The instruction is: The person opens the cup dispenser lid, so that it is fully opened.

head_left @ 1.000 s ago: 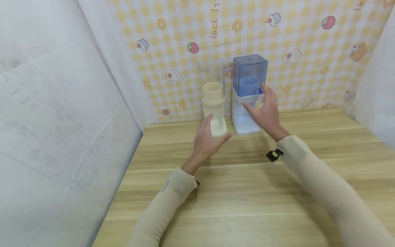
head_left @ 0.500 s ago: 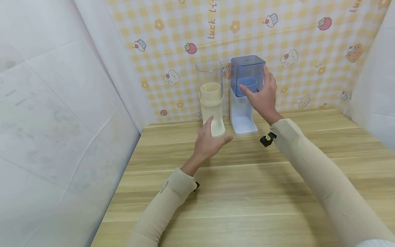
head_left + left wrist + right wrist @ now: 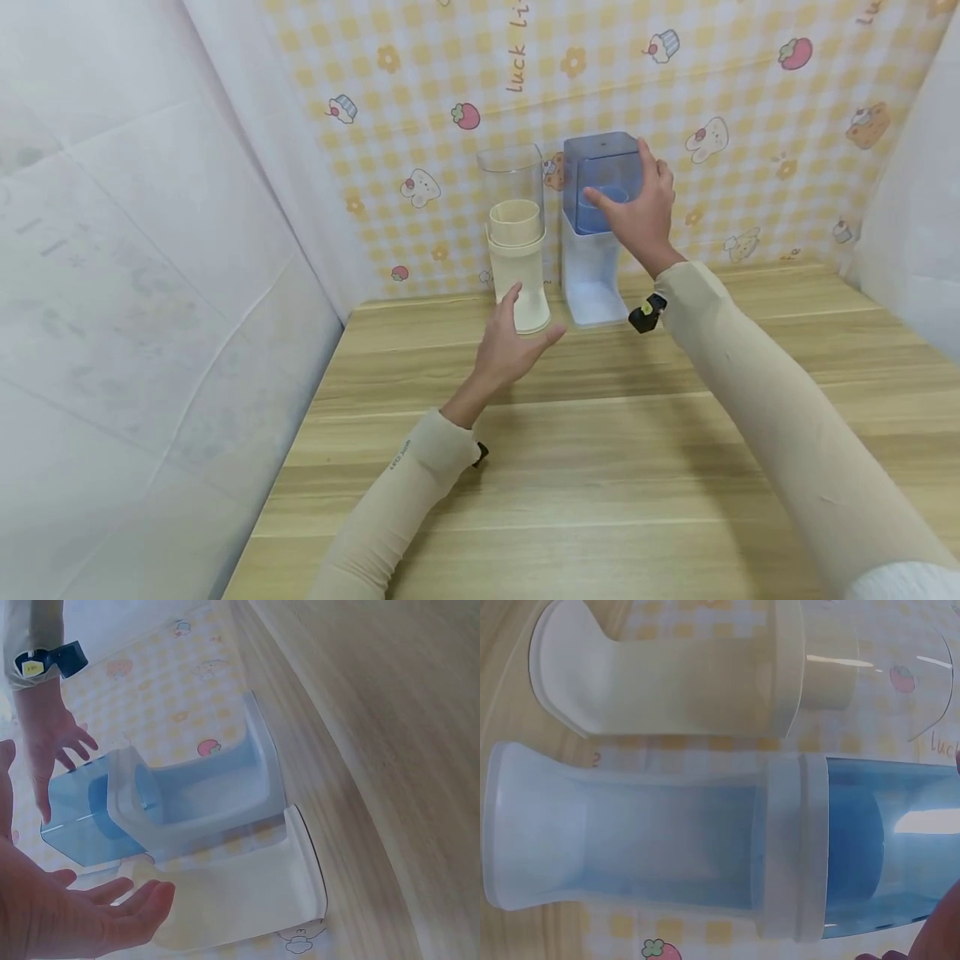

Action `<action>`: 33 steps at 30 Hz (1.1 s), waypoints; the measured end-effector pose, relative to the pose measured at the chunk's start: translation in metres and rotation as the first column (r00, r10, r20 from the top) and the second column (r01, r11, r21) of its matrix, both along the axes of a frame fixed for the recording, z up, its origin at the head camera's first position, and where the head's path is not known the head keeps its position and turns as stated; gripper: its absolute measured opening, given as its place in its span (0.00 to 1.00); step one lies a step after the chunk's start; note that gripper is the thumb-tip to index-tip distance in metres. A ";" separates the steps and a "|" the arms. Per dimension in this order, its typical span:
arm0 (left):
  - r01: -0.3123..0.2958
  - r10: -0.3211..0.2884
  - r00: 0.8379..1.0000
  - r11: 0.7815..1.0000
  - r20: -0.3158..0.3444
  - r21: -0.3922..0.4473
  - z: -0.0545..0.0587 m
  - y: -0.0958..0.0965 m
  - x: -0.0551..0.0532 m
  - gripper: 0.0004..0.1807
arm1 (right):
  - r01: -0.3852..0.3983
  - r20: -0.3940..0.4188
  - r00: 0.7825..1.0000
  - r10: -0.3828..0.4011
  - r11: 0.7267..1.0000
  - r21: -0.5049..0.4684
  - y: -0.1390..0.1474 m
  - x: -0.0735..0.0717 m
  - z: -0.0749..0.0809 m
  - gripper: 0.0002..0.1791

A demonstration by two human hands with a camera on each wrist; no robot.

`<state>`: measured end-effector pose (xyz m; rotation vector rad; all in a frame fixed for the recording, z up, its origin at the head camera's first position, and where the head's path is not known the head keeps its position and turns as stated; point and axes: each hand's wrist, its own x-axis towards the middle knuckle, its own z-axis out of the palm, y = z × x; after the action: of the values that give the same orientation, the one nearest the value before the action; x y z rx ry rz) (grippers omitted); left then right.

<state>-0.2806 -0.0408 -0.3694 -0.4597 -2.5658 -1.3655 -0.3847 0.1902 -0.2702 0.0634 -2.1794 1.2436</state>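
Note:
A white stand with a see-through blue cover [image 3: 588, 162] on top stands upright against the back wall; a blue cup-like ring [image 3: 592, 215] shows inside. My right hand [image 3: 648, 208] is spread around the cover's right side, thumb in front and fingers at its upper right edge; firm contact cannot be made out. To the left is a cream stand [image 3: 519, 271] with a clear cover [image 3: 513, 171] and a cream ring inside. In front of its base my left hand [image 3: 504, 346] hovers with thumb and fingers apart, holding nothing. The left wrist view shows its fingers [image 3: 142, 907] extended beside the cream stand.
Both stands rest at the back of a wood-grain table [image 3: 525, 483], a narrow gap between them. Behind hangs a yellow checked cloth [image 3: 420, 108] with printed cakes and strawberries. White sheeting [image 3: 150, 292] borders the left side.
My right hand has risen from the lower part of the blue cover to its upper right side. My left hand has barely moved, and both stands stay in place.

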 end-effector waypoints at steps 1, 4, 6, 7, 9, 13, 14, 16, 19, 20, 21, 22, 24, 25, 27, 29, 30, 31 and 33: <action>0.005 -0.005 1.000 1.000 0.002 0.006 0.000 0.000 0.000 0.53 | 0.001 0.009 1.000 -0.001 1.000 -0.002 0.001 -0.002 0.001 0.57; 0.021 -0.021 1.000 0.999 0.011 0.026 0.000 0.000 0.000 0.54 | 0.003 0.033 0.999 -0.002 1.000 -0.008 0.002 -0.006 0.005 0.57; 0.022 -0.023 1.000 0.999 0.016 0.039 -0.001 -0.001 0.000 0.55 | 0.004 0.041 0.999 -0.003 1.000 -0.016 0.002 -0.009 0.006 0.57; 0.023 -0.024 1.000 0.999 0.018 0.043 -0.002 -0.002 0.000 0.55 | 0.003 0.043 0.999 -0.002 1.000 -0.022 0.001 -0.010 0.007 0.58; 0.022 -0.023 0.999 0.999 0.022 0.049 -0.003 -0.002 0.000 0.55 | 0.007 0.050 0.999 -0.005 1.000 -0.026 -0.001 -0.012 0.006 0.59; 0.028 -0.030 0.999 0.998 0.027 0.060 -0.006 -0.003 0.001 0.54 | 0.022 0.042 0.999 -0.022 1.000 -0.003 -0.005 -0.015 -0.001 0.61; 0.031 -0.033 0.999 0.998 0.027 0.063 -0.006 -0.003 0.001 0.54 | 0.030 0.034 0.999 -0.030 1.000 0.009 -0.005 -0.016 -0.003 0.61; 0.036 -0.038 0.999 0.997 0.026 0.063 -0.007 -0.003 0.001 0.54 | 0.045 0.016 0.999 -0.045 0.999 0.023 -0.006 -0.018 -0.006 0.60; 0.034 -0.035 0.999 0.998 0.022 0.053 -0.008 -0.004 0.001 0.56 | 0.066 0.004 0.998 -0.066 0.997 0.032 -0.006 -0.022 -0.010 0.62; 0.033 -0.034 0.999 0.998 0.019 0.047 -0.009 -0.004 0.000 0.57 | 0.071 0.005 0.997 -0.071 0.997 0.036 -0.007 -0.023 -0.011 0.63; 0.034 -0.034 0.999 0.999 0.014 0.041 -0.009 -0.005 -0.001 0.57 | 0.075 0.007 0.997 -0.076 0.996 0.038 -0.008 -0.024 -0.012 0.64; 0.035 -0.035 0.999 0.999 0.007 0.036 -0.010 -0.005 -0.001 0.58 | 0.082 0.009 0.997 -0.082 0.996 0.041 -0.009 -0.026 -0.012 0.65; 0.040 -0.040 0.999 0.999 -0.004 0.028 -0.010 -0.005 -0.002 0.58 | 0.097 0.006 0.995 -0.097 0.994 0.048 -0.011 -0.028 -0.013 0.66; 0.044 -0.044 0.999 0.999 -0.010 0.026 -0.010 -0.005 -0.003 0.57 | 0.107 0.003 0.994 -0.107 0.993 0.053 -0.012 -0.029 -0.013 0.67; 0.053 -0.053 0.999 0.998 -0.011 0.025 -0.011 -0.005 -0.004 0.57 | 0.124 -0.005 0.992 -0.124 0.991 0.054 -0.014 -0.030 -0.014 0.67; 0.054 -0.054 0.999 0.998 0.000 0.025 -0.012 -0.005 -0.004 0.57 | 0.139 -0.013 0.990 -0.138 0.989 0.056 -0.015 -0.031 -0.015 0.66; 0.054 -0.055 0.998 0.998 0.006 0.026 -0.012 -0.005 -0.004 0.56 | 0.143 -0.017 0.990 -0.143 0.988 0.058 -0.016 -0.031 -0.015 0.66; 0.053 -0.053 0.999 0.998 0.012 0.025 -0.013 -0.004 -0.004 0.56 | 0.146 -0.022 0.989 -0.145 0.987 0.059 -0.016 -0.031 -0.015 0.66; 0.051 -0.052 0.998 0.998 0.022 0.025 -0.013 -0.004 -0.003 0.56 | 0.150 -0.033 0.988 -0.148 0.987 0.063 -0.016 -0.032 -0.016 0.65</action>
<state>-0.2840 -0.0451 -0.3827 -0.5126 -2.5685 -1.4258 -0.4164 0.1737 -0.2857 -0.0542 -2.1577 1.0820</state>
